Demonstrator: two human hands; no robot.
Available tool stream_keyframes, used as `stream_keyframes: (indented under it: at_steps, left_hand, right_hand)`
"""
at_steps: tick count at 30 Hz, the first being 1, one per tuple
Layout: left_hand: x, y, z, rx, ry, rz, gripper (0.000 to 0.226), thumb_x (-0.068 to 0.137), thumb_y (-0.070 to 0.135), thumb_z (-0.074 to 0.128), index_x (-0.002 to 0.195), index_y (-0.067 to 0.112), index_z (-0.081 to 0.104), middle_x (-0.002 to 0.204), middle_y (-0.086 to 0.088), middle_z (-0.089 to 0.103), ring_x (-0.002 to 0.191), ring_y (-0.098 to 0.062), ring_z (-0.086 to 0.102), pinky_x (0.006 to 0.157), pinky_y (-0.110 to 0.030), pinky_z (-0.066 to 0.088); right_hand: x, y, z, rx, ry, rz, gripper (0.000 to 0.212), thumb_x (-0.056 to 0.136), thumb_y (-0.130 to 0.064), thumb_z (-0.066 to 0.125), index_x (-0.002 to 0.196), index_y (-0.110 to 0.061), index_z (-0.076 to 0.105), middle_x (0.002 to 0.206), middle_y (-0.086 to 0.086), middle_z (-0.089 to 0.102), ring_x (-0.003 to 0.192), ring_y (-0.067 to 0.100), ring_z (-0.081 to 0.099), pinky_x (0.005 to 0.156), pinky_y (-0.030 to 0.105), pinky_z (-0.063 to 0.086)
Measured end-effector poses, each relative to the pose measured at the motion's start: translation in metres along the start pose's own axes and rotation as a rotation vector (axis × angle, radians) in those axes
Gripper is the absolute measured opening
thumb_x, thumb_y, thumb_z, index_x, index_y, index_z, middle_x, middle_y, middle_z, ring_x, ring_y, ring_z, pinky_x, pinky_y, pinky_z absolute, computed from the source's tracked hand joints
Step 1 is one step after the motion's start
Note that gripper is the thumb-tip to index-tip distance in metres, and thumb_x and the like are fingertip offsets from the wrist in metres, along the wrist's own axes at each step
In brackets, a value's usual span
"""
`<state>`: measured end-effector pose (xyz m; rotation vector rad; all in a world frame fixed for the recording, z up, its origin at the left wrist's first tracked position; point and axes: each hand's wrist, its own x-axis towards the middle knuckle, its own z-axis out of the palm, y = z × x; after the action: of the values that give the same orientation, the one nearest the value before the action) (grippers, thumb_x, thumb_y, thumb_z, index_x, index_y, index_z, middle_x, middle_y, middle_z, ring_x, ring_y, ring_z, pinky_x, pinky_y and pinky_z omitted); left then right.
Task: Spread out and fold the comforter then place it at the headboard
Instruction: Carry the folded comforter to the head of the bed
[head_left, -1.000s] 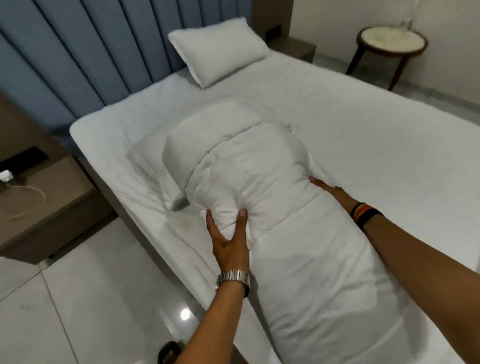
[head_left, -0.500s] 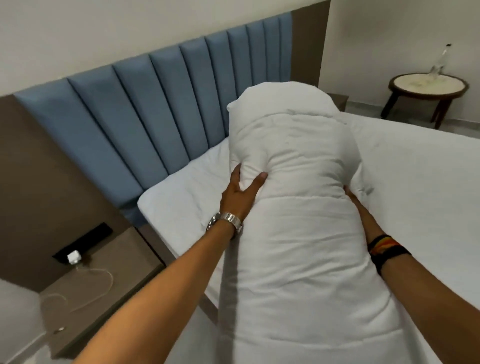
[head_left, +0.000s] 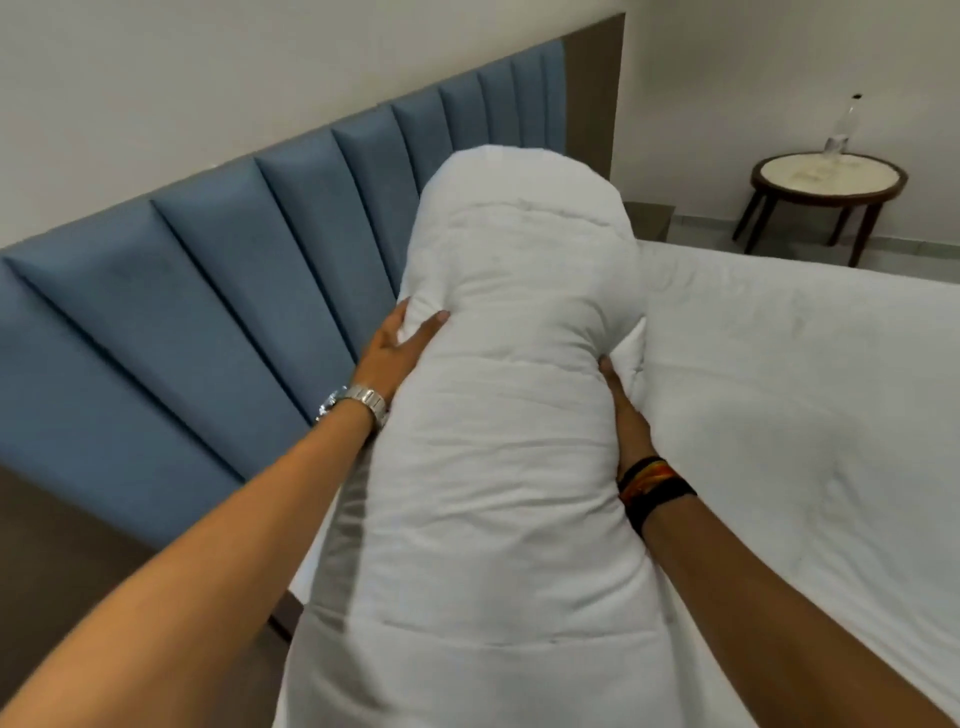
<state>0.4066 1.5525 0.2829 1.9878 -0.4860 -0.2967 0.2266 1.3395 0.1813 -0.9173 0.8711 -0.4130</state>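
Observation:
The white comforter (head_left: 509, 395) is folded into a long thick bundle and held up off the bed, its far end raised in front of the blue padded headboard (head_left: 218, 306). My left hand (head_left: 400, 345), with a metal watch on the wrist, grips the bundle's left side. My right hand (head_left: 623, 410), with dark bands on the wrist, presses against its right side, fingers partly hidden behind the fabric. The white bed (head_left: 810, 405) lies to the right and below.
A round wooden side table (head_left: 826, 179) with a clear bottle (head_left: 844, 127) stands in the far right corner. A brown panel (head_left: 595, 88) frames the headboard. Bedside furniture at the left is hidden by my arm.
The folded comforter has been lifted from the mattress and carried up toward the headboard. Both hands kept their hold on its sides, and the pillows have dropped out of sight.

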Motion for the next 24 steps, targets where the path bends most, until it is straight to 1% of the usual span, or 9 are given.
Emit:
stream_keyframes:
  at_steps: [2, 5, 10, 12, 14, 17, 20, 22, 24]
  left_hand:
    - [0.045, -0.011, -0.025, -0.005, -0.015, -0.011, 0.113, 0.06, 0.095, 0.059, 0.157, 0.041, 0.039, 0.159, 0.007, 0.047, 0.141, -0.021, 0.049, 0.119, -0.043, 0.038]
    - [0.132, -0.04, -0.054, 0.05, -0.077, -0.008, 0.108, 0.063, 0.094, 0.056, 0.157, 0.044, 0.037, 0.16, 0.008, 0.045, 0.141, -0.02, 0.048, 0.113, -0.035, 0.038]
    - [0.25, -0.133, -0.071, 0.067, -0.21, -0.075, 0.101, 0.065, 0.1, 0.051, 0.154, 0.056, 0.035, 0.166, 0.014, 0.034, 0.149, -0.018, 0.038, 0.113, -0.032, 0.033]
    - [0.265, -0.194, -0.059, 0.339, -0.361, -0.089, 0.095, 0.072, 0.1, 0.038, 0.157, 0.058, 0.025, 0.173, 0.01, 0.017, 0.158, -0.022, 0.019, 0.126, -0.043, 0.018]
    - [0.257, -0.262, -0.045, 0.72, -0.447, -0.035, 0.083, 0.085, 0.091, 0.026, 0.16, 0.057, 0.012, 0.175, 0.008, -0.002, 0.161, -0.029, 0.001, 0.126, -0.058, 0.004]
    - [0.206, -0.325, -0.035, 0.857, -0.217, 0.254, 0.081, 0.094, 0.082, 0.026, 0.164, 0.044, 0.012, 0.175, -0.001, -0.002, 0.16, -0.037, -0.001, 0.121, -0.069, -0.003]
    - [0.187, -0.354, -0.027, 0.855, -0.003, 0.303, 0.086, 0.09, 0.081, 0.036, 0.164, 0.04, 0.02, 0.175, -0.006, 0.008, 0.158, -0.045, 0.003, 0.115, -0.078, -0.004]
    - [0.187, -0.367, -0.018, 0.865, 0.062, 0.308, 0.089, 0.087, 0.082, 0.038, 0.164, 0.039, 0.021, 0.175, -0.007, 0.009, 0.157, -0.048, 0.003, 0.112, -0.082, -0.001]
    - [0.19, -0.379, -0.002, 0.867, 0.041, 0.298, 0.09, 0.086, 0.082, 0.038, 0.164, 0.038, 0.023, 0.174, -0.008, 0.01, 0.157, -0.049, 0.004, 0.11, -0.084, 0.002]
  right_hand:
    - [0.011, -0.002, 0.045, 0.019, 0.015, 0.002, 0.158, 0.024, -0.088, 0.085, 0.157, -0.014, 0.041, 0.15, 0.005, 0.055, 0.119, 0.024, 0.06, 0.106, 0.034, 0.048]
    - [0.054, 0.019, 0.113, 0.107, 0.095, -0.014, 0.157, 0.023, -0.088, 0.084, 0.156, -0.014, 0.044, 0.15, 0.005, 0.056, 0.121, 0.023, 0.06, 0.103, 0.031, 0.048]
    - [0.147, 0.101, 0.2, 0.086, 0.217, 0.111, 0.124, 0.066, -0.079, 0.079, 0.16, -0.011, 0.034, 0.158, 0.011, 0.046, 0.133, 0.031, 0.053, 0.111, 0.033, 0.041]
    - [0.171, 0.144, 0.215, -0.05, 0.262, 0.247, 0.105, 0.081, -0.069, 0.073, 0.157, -0.005, 0.038, 0.154, 0.016, 0.049, 0.135, 0.036, 0.051, 0.117, 0.046, 0.04]
    - [0.183, 0.176, 0.234, -0.243, 0.329, 0.31, 0.082, 0.092, -0.055, 0.07, 0.149, -0.001, 0.047, 0.143, 0.018, 0.054, 0.129, 0.037, 0.054, 0.115, 0.049, 0.041]
    - [0.192, 0.188, 0.264, -0.634, 0.451, -0.11, 0.081, 0.095, -0.059, 0.063, 0.158, -0.015, 0.036, 0.163, 0.018, 0.03, 0.149, 0.035, 0.035, 0.122, 0.043, 0.027]
    - [0.231, 0.18, 0.293, -1.138, 0.383, -0.623, 0.088, 0.091, -0.076, 0.05, 0.164, -0.038, 0.018, 0.174, 0.007, 0.004, 0.16, 0.028, 0.004, 0.122, 0.053, -0.003]
    - [0.27, 0.179, 0.307, -1.369, 0.268, -0.61, 0.087, 0.09, -0.087, 0.035, 0.162, -0.05, 0.004, 0.174, 0.002, -0.012, 0.159, 0.029, -0.014, 0.117, 0.062, -0.018]
    - [0.303, 0.192, 0.308, -1.56, 0.201, -0.448, 0.087, 0.087, -0.093, 0.019, 0.159, -0.054, -0.009, 0.173, 0.001, -0.019, 0.157, 0.032, -0.022, 0.114, 0.075, -0.015]
